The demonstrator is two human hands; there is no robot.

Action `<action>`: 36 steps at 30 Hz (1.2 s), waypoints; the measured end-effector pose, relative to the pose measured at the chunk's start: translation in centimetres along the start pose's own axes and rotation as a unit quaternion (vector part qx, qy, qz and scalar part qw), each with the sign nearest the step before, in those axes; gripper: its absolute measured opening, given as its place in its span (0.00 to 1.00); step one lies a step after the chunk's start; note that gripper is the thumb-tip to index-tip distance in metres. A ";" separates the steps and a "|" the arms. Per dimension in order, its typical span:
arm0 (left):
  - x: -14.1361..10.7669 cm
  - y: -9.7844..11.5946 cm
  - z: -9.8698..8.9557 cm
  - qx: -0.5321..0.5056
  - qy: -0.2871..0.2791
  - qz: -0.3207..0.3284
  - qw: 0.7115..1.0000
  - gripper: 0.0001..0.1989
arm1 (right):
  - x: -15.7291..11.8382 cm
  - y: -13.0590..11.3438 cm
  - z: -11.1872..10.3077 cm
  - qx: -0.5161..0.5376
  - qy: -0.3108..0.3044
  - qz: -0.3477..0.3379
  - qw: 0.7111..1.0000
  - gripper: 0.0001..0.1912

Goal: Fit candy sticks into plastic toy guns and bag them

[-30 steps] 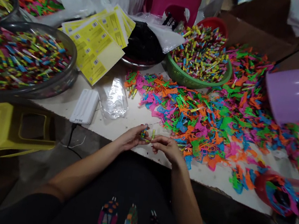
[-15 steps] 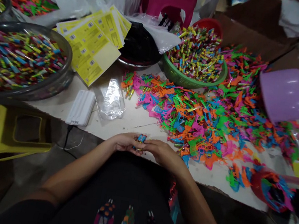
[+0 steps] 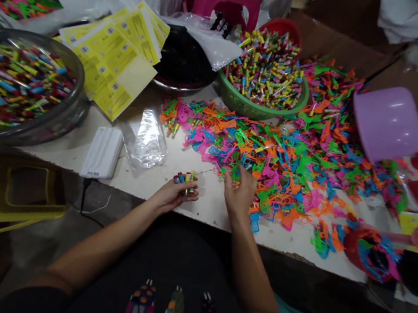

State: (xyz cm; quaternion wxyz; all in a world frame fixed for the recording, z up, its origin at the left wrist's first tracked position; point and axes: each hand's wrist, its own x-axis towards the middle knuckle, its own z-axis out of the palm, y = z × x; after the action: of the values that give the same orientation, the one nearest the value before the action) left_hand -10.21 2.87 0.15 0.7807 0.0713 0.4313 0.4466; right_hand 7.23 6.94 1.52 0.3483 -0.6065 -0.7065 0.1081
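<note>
My left hand (image 3: 176, 194) is closed round several small coloured tubes (image 3: 188, 177), blue, red and yellow-green, whose ends stick up past the thumb. It is just above the front edge of the white table (image 3: 208, 205). To its right, my right hand (image 3: 240, 191) reaches to the near left edge of a heap of bright plastic toy guns (image 3: 272, 162). Thumb and forefinger are apart there, and I see nothing between them. The other fingers are partly hidden.
A green basin (image 3: 259, 110) heaped with similar tubes stands behind the toy guns. At the left are a grey tub (image 3: 75, 100) of tubes, yellow printed sheets (image 3: 108, 63), clear plastic bags (image 3: 147, 140) and a white power bank (image 3: 102, 153) with a cable. A purple scoop-like container (image 3: 388, 123) leans at the right.
My hands were together at the table edge over the tubes. Now they are apart: the right has moved forward and right to the toy guns, while the left keeps the tubes.
</note>
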 end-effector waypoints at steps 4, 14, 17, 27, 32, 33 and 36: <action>-0.3 -0.5 0.5 0.082 -0.009 0.044 0.996 0.19 | 3.0 2.7 0.4 -0.128 0.022 0.095 0.987 0.28; -0.8 -0.8 1.4 0.155 -0.001 0.110 0.982 0.21 | 1.5 1.2 -0.7 0.059 0.060 0.152 0.985 0.16; -1.4 -1.1 2.1 0.193 -0.006 0.162 0.968 0.21 | 0.2 -0.6 -1.2 0.187 0.095 0.183 0.961 0.13; -2.6 -2.1 2.8 0.244 0.025 0.221 0.944 0.15 | -3.4 -3.7 -0.1 0.381 0.056 0.227 0.895 0.13; -2.9 -2.0 3.1 0.230 -0.012 0.188 0.955 0.19 | -3.2 -4.1 -0.2 0.373 0.103 0.228 0.894 0.14; -2.9 -1.8 3.1 0.219 -0.012 0.181 0.959 0.19 | -3.1 -4.2 -0.2 0.389 0.111 0.231 0.885 0.15; -2.7 -0.9 3.2 0.164 0.007 0.169 0.972 0.17 | -2.9 -4.2 -0.2 0.463 0.105 0.256 0.842 0.19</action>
State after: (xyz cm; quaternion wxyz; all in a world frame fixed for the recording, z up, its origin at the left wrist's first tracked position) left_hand -7.88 1.16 3.30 0.6688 0.2669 0.4855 0.4958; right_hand 4.18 3.19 3.06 0.6211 -0.5412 -0.3529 0.4436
